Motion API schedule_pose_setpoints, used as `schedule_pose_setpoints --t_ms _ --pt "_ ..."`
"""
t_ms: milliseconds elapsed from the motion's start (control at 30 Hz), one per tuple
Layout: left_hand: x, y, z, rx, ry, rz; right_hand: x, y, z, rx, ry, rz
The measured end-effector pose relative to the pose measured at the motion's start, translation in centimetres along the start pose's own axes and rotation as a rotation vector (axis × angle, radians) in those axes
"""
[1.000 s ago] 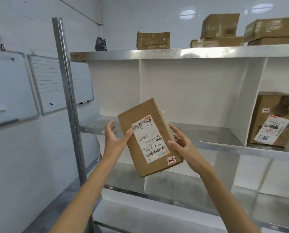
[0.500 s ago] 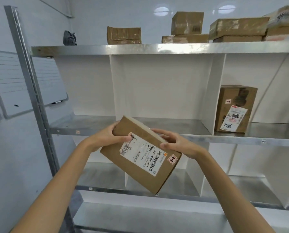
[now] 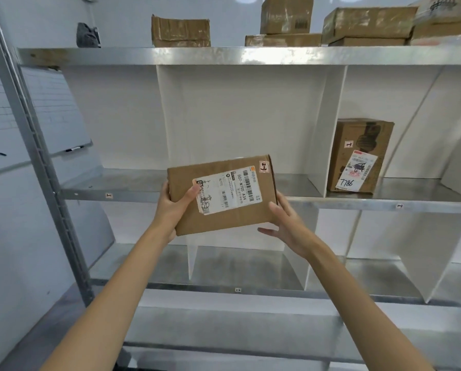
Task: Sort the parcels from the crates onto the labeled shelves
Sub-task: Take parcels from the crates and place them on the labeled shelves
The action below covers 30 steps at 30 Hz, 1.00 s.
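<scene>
parcel (image 3: 224,194), long axis along shelf (image 3: 357,203) front edge; left hand (image 3: 170,207) fingers (image 3: 190,192) gripping its end, right hand (image 3: 288,223) fingers (image 3: 274,207) straight, propping its corner.

The flat brown cardboard parcel (image 3: 224,218) in the near middle is plain tan. Its white rectangular shipping label (image 3: 226,192) carries black barcodes and text with a small orange patch at one corner. Beside the label sits a pale pink square sticker (image 3: 264,166) with dark marks.

At far right, the upright brown cardboard box (image 3: 357,140) shows smudgy black print. Its white paper label (image 3: 356,171) has red and black printing and dark handwritten digits.

The metal shelf rack (image 3: 224,56) is shiny silver-grey, and its flat divider panels (image 3: 323,129) are white. The taped brown cartons (image 3: 181,30) on the top shelf have a glossy sheen. At left, the grey-framed whiteboard (image 3: 55,108) is white with faint grey ruled lines.
</scene>
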<state>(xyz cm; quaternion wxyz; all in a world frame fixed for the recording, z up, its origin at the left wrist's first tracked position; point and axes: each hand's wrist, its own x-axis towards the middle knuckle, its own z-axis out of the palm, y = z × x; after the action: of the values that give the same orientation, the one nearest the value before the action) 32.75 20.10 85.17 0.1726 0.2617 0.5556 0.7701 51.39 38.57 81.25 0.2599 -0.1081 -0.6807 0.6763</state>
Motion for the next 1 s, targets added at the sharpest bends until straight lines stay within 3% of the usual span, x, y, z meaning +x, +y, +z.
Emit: schedule_pose_setpoints --t_ms 133,267,433,500,667,867,1000 --pt "-1.1 -2.3 0.6 0.003 -0.04 -0.052 -0.9 -0.1 -0.8 0.129 0.108 -0.055" --pt "-1.6 -3.8 -0.2 0.219 -0.132 -0.023 -1.6 -1.2 -3.1 0.02 0.099 -0.066" --pt "-3.0 -3.8 -0.3 0.537 -0.521 -0.128 -2.8 -3.0 -5.7 -0.109 0.008 -0.062" --pt "-3.9 -4.2 0.7 0.588 -0.606 -0.137 -3.1 -3.7 -6.4 -0.158 -0.01 -0.075" --pt "-5.6 -6.6 3.2 0.55 -0.53 -0.156 -3.1 -4.2 -6.8 -0.178 0.173 -0.139" --pt "-8.8 -8.0 6.2 0.44 -0.402 -0.145 -6.0 -0.6 -4.5 -0.113 0.227 -0.195" --pt "-10.6 -9.1 7.8 0.572 -0.442 -0.064 -8.3 2.4 -2.9 -0.069 0.362 -0.191"
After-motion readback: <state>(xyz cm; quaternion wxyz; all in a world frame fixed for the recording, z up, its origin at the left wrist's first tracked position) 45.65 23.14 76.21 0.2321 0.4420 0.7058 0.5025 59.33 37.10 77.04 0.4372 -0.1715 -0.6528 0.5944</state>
